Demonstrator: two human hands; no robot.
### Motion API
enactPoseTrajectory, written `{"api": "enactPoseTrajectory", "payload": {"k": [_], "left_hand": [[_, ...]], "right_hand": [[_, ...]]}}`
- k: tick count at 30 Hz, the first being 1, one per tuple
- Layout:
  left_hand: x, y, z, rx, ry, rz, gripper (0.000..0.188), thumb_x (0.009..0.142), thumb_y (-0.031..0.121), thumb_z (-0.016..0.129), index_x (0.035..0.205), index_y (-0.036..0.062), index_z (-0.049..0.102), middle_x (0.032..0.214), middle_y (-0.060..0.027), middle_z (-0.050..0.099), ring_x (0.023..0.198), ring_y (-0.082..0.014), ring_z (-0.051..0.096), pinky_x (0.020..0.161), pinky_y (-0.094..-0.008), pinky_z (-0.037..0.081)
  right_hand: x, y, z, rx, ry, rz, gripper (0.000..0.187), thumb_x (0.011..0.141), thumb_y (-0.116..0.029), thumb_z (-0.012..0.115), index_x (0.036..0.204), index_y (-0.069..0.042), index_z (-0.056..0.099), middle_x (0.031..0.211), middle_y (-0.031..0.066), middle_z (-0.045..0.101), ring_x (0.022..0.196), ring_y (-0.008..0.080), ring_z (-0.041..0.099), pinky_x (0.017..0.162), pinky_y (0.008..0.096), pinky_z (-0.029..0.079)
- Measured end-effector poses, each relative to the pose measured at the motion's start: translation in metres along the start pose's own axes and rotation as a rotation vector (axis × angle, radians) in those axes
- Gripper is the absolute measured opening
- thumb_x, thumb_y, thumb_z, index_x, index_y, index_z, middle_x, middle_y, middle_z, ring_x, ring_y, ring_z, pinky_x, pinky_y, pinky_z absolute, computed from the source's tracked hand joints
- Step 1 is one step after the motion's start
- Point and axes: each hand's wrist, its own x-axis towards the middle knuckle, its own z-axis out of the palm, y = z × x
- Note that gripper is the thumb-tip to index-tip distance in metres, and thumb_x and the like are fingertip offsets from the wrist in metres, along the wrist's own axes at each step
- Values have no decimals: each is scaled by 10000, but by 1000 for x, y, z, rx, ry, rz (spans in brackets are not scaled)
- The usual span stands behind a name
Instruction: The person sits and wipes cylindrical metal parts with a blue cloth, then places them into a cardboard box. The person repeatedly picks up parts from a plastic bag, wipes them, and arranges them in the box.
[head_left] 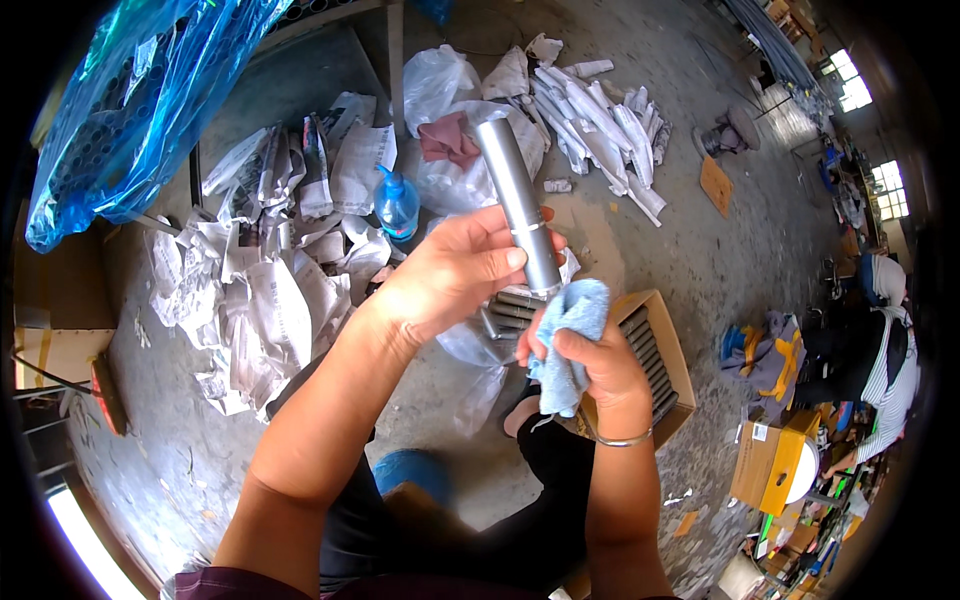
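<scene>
A shiny metal tube point(511, 180) with a narrow ring round it is gripped in my left hand point(462, 262), tilted with its top leaning left. My right hand point(590, 365) clutches a light blue cloth point(575, 335) just below the tube's lower end. Whether the cloth touches the tube there I cannot tell. Behind my right wrist stands an open cardboard box point(680, 375) with several metal tubes lined up in it. More metal tubes point(513, 312) lie beneath my hands, partly hidden by them.
Crumpled newspaper point(275, 310) covers the floor at left, beside a blue spray bottle point(397, 205). Paper-wrapped rolls point(600, 120) and a plastic bag point(440, 85) lie farther off. Blue plastic sheeting point(140, 110) drapes a tube stack at upper left. Another person point(890, 350) bends at far right.
</scene>
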Motion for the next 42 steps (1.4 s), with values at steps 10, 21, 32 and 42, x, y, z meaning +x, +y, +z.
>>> {"api": "enactPoseTrajectory", "payload": {"k": [10,21,32,42], "left_hand": [[-1,2,-1,-17,71,-9,495,842,85,646,1285,-21,452,1154,-155,590,1060,-208,584,932,-328,472],[0,-5,-1,-9,98,-51,472,821,43,662,1254,-6,481,1059,-119,619,975,-204,614,865,-357,520],[1,-10,-1,206,158,-58,487,753,-72,679,1211,-32,517,1087,-126,630,1009,-195,611,911,-314,485],[1,-11,1,248,183,-42,496,727,-67,706,1193,-34,536,1067,-109,642,988,-179,617,907,-296,484]], "right_hand": [[-2,-9,-17,133,-9,-128,499,803,-455,667,1012,-39,489,873,112,555,887,285,595,760,419,518],[4,-5,-29,722,-24,-323,755,803,-649,508,1271,-60,445,1225,185,514,1203,389,457,972,565,398],[6,-6,-29,740,-7,-327,749,808,-628,529,1236,-19,453,1218,200,526,1206,395,454,1002,561,364],[7,-8,-27,718,37,-339,744,816,-632,515,1229,-15,465,1190,192,545,1179,391,481,982,547,390]]}}
